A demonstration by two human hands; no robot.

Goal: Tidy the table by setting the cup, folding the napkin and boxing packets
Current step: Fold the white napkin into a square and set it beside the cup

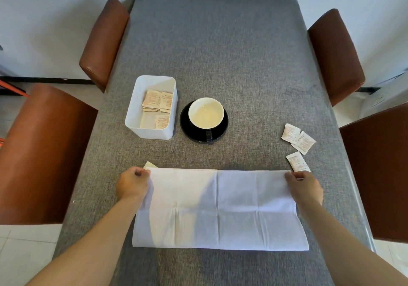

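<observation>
- Bench [220, 42] covered in coarse grey woven fabric, long and rectangular, flanked by four chairs [103, 42] with smooth brown leather-like backs.
- White napkin [220, 208] spread flat on the near part of the bench: thin, soft, rectangular, crossed by fold creases in a grid, one crease running down the middle.
- Left hand [132, 184] clenched, pinching the far left corner of the napkin between thumb and fingers.
- Right hand [305, 186] likewise closed, pinching the far right corner; both forearms bare, reaching in from the near edge.
- Pale slip of paper [150, 165] peeking out just beyond the left hand, mostly hidden.
- White plastic box [152, 107] with rounded corners and smooth straight walls, left of centre, holding several small flat paper packets [157, 102] with reddish print, lying loosely overlapped.
- Cup [206, 113] just right of the box: round, cream-white inside, dark handle pointing toward the near edge, standing on a glossy black saucer [187, 129].
- Three more loose packets [298, 139] on the right side of the bench, crinkled and square, two touching, the third near the right hand.
</observation>
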